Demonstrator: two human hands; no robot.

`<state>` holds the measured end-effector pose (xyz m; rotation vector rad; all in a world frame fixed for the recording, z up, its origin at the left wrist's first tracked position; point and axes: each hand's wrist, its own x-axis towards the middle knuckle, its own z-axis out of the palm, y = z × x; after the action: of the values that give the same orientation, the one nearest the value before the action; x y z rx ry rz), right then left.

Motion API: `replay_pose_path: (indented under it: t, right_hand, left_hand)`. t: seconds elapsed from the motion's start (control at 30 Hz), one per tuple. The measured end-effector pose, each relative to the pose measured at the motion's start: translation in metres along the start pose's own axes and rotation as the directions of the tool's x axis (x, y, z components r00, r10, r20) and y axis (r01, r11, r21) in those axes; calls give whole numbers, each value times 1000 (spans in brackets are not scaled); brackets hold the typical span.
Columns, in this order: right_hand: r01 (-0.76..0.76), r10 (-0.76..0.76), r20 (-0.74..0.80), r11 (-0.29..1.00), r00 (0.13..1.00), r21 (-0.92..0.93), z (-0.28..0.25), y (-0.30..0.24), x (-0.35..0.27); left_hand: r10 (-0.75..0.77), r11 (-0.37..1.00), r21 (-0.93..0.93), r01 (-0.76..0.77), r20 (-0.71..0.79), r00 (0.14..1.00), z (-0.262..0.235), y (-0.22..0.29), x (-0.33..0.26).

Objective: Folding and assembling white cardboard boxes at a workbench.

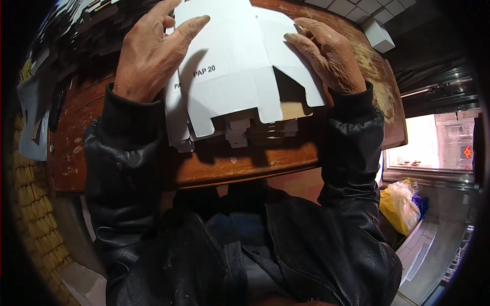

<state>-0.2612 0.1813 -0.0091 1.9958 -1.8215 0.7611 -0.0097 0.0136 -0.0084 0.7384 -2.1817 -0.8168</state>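
A flat white cardboard box blank (229,56) with cut-out flaps is raised and tilted over the table. My left hand (150,56) grips its left side, the thumb lying over the card's face and the fingers partly hidden at its edge. On the right side, my right hand (332,53) is closed on a side panel, thumb and fingertips against the card's edge. Beneath the raised blank lies a stack of similar white blanks (237,133), mostly covered by it. One dark gap opens between the raised blank's right-hand flaps.
The worn reddish-brown wooden table (229,171) has its front edge near my body. Small white boxes (378,35) stand at the far right. Many flat card pieces (81,25) are piled at the far left. A yellow and clear plastic bag (400,206) sits low on the right.
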Motion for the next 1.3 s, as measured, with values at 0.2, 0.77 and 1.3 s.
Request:
replay_pose_path:
  t: [0.2, 0.77, 1.3]
  right_hand:
    - [-312, 380, -46, 817, 924, 484, -14, -41, 11]
    - [14, 32, -66, 799, 997, 601, -10, -72, 9]
    - [297, -125, -276, 571, 953, 766, -23, -56, 10]
  left_hand:
    - [-9, 953, -304, 7, -7, 1000, 3, 21, -5]
    - [47, 779, -620, 98, 212, 976, -3, 44, -13]
    - [168, 603, -794, 75, 218, 961, -15, 51, -10]
